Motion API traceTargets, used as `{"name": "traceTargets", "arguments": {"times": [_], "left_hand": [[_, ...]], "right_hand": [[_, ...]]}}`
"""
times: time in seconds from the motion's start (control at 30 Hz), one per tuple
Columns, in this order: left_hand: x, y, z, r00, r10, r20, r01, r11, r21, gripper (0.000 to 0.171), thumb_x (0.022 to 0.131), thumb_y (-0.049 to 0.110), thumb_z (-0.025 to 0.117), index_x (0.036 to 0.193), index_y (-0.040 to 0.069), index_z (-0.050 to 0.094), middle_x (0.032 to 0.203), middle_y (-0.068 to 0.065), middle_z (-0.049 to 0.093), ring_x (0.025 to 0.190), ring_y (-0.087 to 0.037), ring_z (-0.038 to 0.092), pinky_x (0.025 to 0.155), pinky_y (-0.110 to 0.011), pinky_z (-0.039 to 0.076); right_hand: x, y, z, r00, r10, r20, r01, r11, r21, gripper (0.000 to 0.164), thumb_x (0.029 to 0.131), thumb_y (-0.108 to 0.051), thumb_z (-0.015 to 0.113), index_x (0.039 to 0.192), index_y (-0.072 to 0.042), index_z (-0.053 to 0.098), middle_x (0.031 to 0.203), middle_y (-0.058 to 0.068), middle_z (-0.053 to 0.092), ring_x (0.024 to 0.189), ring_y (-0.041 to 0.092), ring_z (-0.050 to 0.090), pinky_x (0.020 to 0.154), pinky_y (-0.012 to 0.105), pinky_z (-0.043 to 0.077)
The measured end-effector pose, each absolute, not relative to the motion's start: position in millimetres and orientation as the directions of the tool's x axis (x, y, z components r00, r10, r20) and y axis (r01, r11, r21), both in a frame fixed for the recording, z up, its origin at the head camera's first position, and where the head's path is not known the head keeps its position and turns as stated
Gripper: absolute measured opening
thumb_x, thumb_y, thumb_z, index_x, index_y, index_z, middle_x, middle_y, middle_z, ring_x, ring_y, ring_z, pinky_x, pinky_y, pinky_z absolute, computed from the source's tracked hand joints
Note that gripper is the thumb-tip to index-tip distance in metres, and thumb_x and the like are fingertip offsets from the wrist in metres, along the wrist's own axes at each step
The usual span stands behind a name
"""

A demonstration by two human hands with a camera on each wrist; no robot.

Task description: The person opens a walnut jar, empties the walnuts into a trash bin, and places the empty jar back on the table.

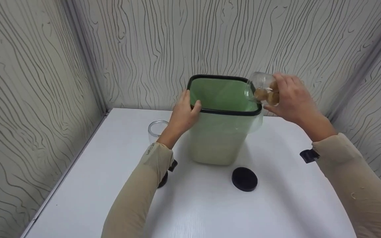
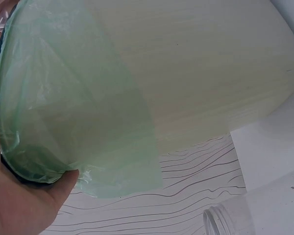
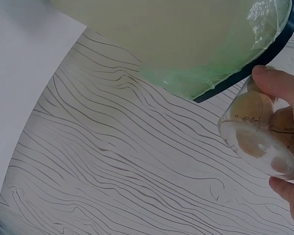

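Observation:
A pale trash bin (image 1: pixel 213 148) with a black rim ring stands on the table, lined with a thin green bag (image 1: pixel 215 94) folded over its edge. My left hand (image 1: pixel 184 114) grips the rim at its left front corner. In my right hand (image 1: pixel 293 99) is a clear jar (image 1: pixel 261 78), tipped sideways with its mouth over the bin's right rim. Several round brown balls (image 1: pixel 261 94) lie inside the jar. The right wrist view shows the jar's base (image 3: pixel 259 142) between thumb and fingers, with crumbs around the balls.
Another clear jar (image 1: pixel 154 127) stands left of the bin, partly behind my left forearm. A round black lid (image 1: pixel 244 179) lies in front of the bin. A second dark disc (image 1: pixel 163 181) peeks out beside my left sleeve. Patterned walls (image 1: pixel 164 39) enclose the white table (image 1: pixel 88 172).

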State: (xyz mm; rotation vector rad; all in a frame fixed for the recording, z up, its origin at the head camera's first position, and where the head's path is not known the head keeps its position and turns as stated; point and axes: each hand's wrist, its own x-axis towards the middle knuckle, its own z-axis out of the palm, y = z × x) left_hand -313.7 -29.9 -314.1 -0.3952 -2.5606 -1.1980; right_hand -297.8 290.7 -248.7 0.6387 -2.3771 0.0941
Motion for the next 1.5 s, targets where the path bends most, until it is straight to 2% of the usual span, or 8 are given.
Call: {"name": "traceTargets", "arguments": {"times": [0.13, 0.3, 0.43, 0.63, 0.87, 1.03, 1.23, 1.5], "left_hand": [[-313.6, -30.5, -313.7, -0.923, 0.123, 0.364, 0.358, 0.617, 0.701, 0.068, 0.102, 0.037, 0.036, 0.154, 0.000, 0.017, 0.161, -0.016, 0.022, 0.147, -0.027, 0.028, 0.120, -0.042, 0.026], [-313.4, -30.8, -313.1, -0.935, 0.118, 0.334, 0.332, 0.619, 0.712, 0.069, 0.102, 0.039, 0.036, 0.154, -0.001, 0.016, 0.162, -0.018, 0.017, 0.150, -0.029, 0.021, 0.121, -0.043, 0.022], [-313.6, -30.3, -313.1, -0.936, 0.118, 0.331, 0.329, 0.624, 0.708, 0.069, 0.102, 0.040, 0.036, 0.154, -0.001, 0.016, 0.162, -0.018, 0.017, 0.150, -0.029, 0.020, 0.122, -0.042, 0.021], [-313.5, -30.4, -313.1, -0.935, 0.117, 0.336, 0.331, 0.629, 0.703, 0.070, 0.102, 0.041, 0.036, 0.154, -0.001, 0.017, 0.162, -0.018, 0.019, 0.150, -0.029, 0.022, 0.122, -0.042, 0.021], [-313.6, -30.4, -312.7, -0.935, 0.118, 0.334, 0.331, 0.623, 0.708, 0.069, 0.102, 0.040, 0.037, 0.154, -0.001, 0.017, 0.162, -0.017, 0.018, 0.150, -0.028, 0.022, 0.122, -0.041, 0.021], [-313.8, -30.3, -313.2, -0.933, 0.121, 0.340, 0.339, 0.617, 0.710, 0.069, 0.102, 0.039, 0.037, 0.154, -0.001, 0.016, 0.162, -0.016, 0.019, 0.149, -0.027, 0.024, 0.121, -0.041, 0.023], [-313.1, -32.4, -314.0, -0.931, 0.127, 0.341, 0.343, 0.623, 0.703, 0.069, 0.102, 0.040, 0.036, 0.154, -0.001, 0.016, 0.162, -0.018, 0.017, 0.149, -0.029, 0.022, 0.121, -0.043, 0.023], [-314.8, -33.6, -314.7, -0.929, 0.122, 0.348, 0.345, 0.625, 0.700, 0.070, 0.102, 0.040, 0.036, 0.154, -0.001, 0.016, 0.162, -0.018, 0.016, 0.150, -0.030, 0.021, 0.121, -0.043, 0.022]], "right_hand": [[-299.5, 289.7, -246.1, -0.636, -0.459, 0.621, -0.484, 0.863, 0.143, 0.089, 0.065, -0.014, 0.090, 0.135, 0.006, 0.039, 0.126, 0.027, 0.051, 0.119, 0.047, 0.047, 0.100, 0.060, 0.042], [-301.6, 289.4, -244.1, -0.618, -0.489, 0.615, -0.490, 0.852, 0.184, 0.090, 0.065, -0.015, 0.090, 0.137, 0.007, 0.039, 0.125, 0.027, 0.053, 0.120, 0.047, 0.047, 0.102, 0.059, 0.041], [-301.3, 289.3, -242.7, -0.631, -0.496, 0.597, -0.481, 0.854, 0.201, 0.090, 0.066, -0.017, 0.089, 0.137, 0.006, 0.038, 0.122, 0.026, 0.054, 0.119, 0.046, 0.047, 0.102, 0.058, 0.041], [-303.0, 285.7, -238.4, -0.613, -0.536, 0.580, -0.485, 0.835, 0.260, 0.092, 0.064, -0.016, 0.091, 0.137, 0.006, 0.040, 0.131, 0.027, 0.053, 0.122, 0.047, 0.047, 0.104, 0.059, 0.040], [-306.0, 278.0, -236.8, -0.539, -0.619, 0.572, -0.476, 0.783, 0.400, 0.089, 0.061, -0.010, 0.091, 0.135, 0.003, 0.042, 0.134, 0.026, 0.051, 0.123, 0.048, 0.047, 0.100, 0.060, 0.043], [-305.1, 274.7, -234.7, -0.501, -0.663, 0.556, -0.457, 0.748, 0.480, 0.089, 0.059, -0.005, 0.091, 0.135, 0.001, 0.044, 0.135, 0.024, 0.052, 0.126, 0.046, 0.046, 0.102, 0.057, 0.042], [-304.0, 272.9, -232.5, -0.484, -0.683, 0.547, -0.436, 0.730, 0.526, 0.089, 0.058, -0.002, 0.090, 0.135, 0.003, 0.046, 0.137, 0.024, 0.051, 0.129, 0.044, 0.043, 0.103, 0.056, 0.041], [-303.3, 271.3, -234.1, -0.505, -0.677, 0.535, -0.426, 0.735, 0.528, 0.089, 0.060, -0.004, 0.090, 0.137, 0.002, 0.045, 0.140, 0.024, 0.050, 0.130, 0.045, 0.043, 0.106, 0.056, 0.039]]}}
